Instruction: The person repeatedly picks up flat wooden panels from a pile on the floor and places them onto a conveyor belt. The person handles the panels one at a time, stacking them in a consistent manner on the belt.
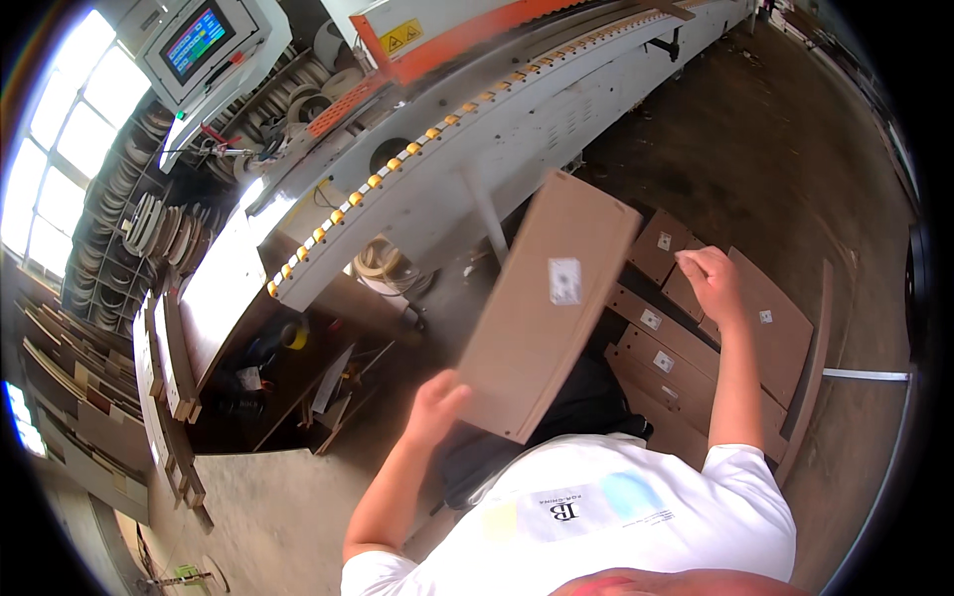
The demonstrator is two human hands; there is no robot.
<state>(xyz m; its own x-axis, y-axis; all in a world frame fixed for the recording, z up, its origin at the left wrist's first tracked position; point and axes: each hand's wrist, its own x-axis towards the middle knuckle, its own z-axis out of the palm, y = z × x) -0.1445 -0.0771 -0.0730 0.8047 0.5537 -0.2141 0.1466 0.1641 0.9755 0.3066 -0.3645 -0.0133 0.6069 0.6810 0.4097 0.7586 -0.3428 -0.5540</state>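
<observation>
A long brown board (542, 308) with a white label and a grooved long edge is held tilted in front of me. My left hand (435, 407) is closed on its near left corner. My right hand (711, 283) is apart from the board, raised over the stacked panels on the right. Its fingers are curled together, and nothing shows in them. Below it, several brown panels (770, 328) with small white labels and drilled holes lie in a pile, partly covered by my forearm and the held board.
A long edge-working machine (537, 124) with a row of yellow rollers (395, 164) runs across ahead. Its control screen (199, 40) stands at upper left. Edging coils (164, 228) fill a rack on the left, near stacked boards (169, 358). A metal rail (867, 375) lies at right.
</observation>
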